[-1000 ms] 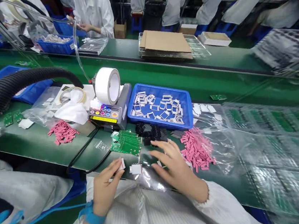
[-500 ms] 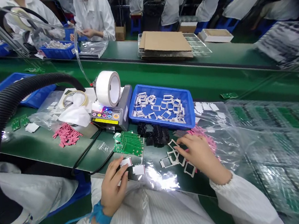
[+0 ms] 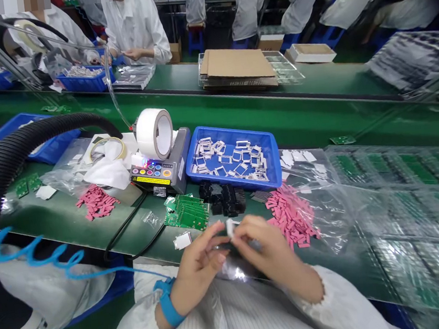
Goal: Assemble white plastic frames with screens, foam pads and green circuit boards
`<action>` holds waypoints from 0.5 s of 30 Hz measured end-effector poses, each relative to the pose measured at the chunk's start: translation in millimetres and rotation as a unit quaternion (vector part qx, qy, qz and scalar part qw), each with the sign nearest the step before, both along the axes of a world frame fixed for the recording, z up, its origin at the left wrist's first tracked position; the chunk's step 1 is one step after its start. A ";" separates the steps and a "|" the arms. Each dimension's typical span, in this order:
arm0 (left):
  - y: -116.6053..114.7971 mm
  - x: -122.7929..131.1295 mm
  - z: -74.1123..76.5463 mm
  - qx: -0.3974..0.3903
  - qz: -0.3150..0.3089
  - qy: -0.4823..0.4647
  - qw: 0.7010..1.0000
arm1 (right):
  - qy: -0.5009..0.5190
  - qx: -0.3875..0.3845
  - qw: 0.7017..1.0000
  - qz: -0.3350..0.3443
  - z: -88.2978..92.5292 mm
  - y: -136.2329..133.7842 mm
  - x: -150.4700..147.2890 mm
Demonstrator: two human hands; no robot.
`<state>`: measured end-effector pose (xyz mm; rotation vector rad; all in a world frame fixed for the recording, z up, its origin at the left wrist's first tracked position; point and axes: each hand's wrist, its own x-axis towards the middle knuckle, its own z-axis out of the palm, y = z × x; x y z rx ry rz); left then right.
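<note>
My right hand (image 3: 262, 244) pinches a small white piece (image 3: 230, 228) in front of my body; the piece is blurred. Close on its left side, my left hand (image 3: 199, 264) has its fingers curved and apart, with nothing visible between them. A blue band circles my left wrist. Left of my hands, small white parts (image 3: 183, 240) lie on the table. Behind them are green circuit boards (image 3: 187, 213) and black parts (image 3: 227, 198). Pink strips (image 3: 292, 217) are heaped to the right of my right hand. White frames lie in a blue bin (image 3: 278, 163) farther back.
A tape dispenser (image 3: 157, 177) carries a white roll (image 3: 154, 134). A black hose (image 3: 42, 137) arches over the left side. Plastic trays with green boards (image 3: 410, 206) cover the right side. People in white coats are across the bench.
My right hand has moved left from the white frames and now pinches a white piece. My left hand has left the white parts and moved right, beside it. More of the pink heap shows.
</note>
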<state>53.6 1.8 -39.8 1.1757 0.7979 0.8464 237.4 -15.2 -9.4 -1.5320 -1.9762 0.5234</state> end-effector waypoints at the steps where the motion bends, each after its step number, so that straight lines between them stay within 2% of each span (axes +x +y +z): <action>1: -0.6 1.9 -0.4 -0.029 0.007 -0.006 1.000 | 0.042 -0.005 0.998 0.043 2.6 -2.2 -10.1; 3: -1.8 1.9 -2.6 -0.079 0.038 -0.007 0.996 | 0.081 -0.014 0.991 0.105 2.8 -2.2 -21.4; 4: -2.3 0.1 -3.7 -0.109 0.056 -0.016 0.992 | 0.065 -0.014 0.992 0.104 0.3 0.3 -21.8; 7: -3.6 -10.2 -4.2 -0.217 0.089 -0.079 0.969 | -0.031 -0.001 0.999 0.011 -14.7 15.6 -6.7; 10: -4.8 -24.5 0.3 -0.292 0.093 -0.129 0.943 | -0.091 -0.010 0.992 -0.086 -34.1 33.5 14.2; 13: -6.3 -42.5 3.2 -0.323 0.117 -0.162 0.925 | -0.118 -0.030 0.986 -0.112 -48.0 44.2 26.5; 15: -7.1 -58.6 1.0 -0.331 0.175 -0.173 0.911 | -0.115 -0.040 0.987 -0.106 -52.0 46.8 31.0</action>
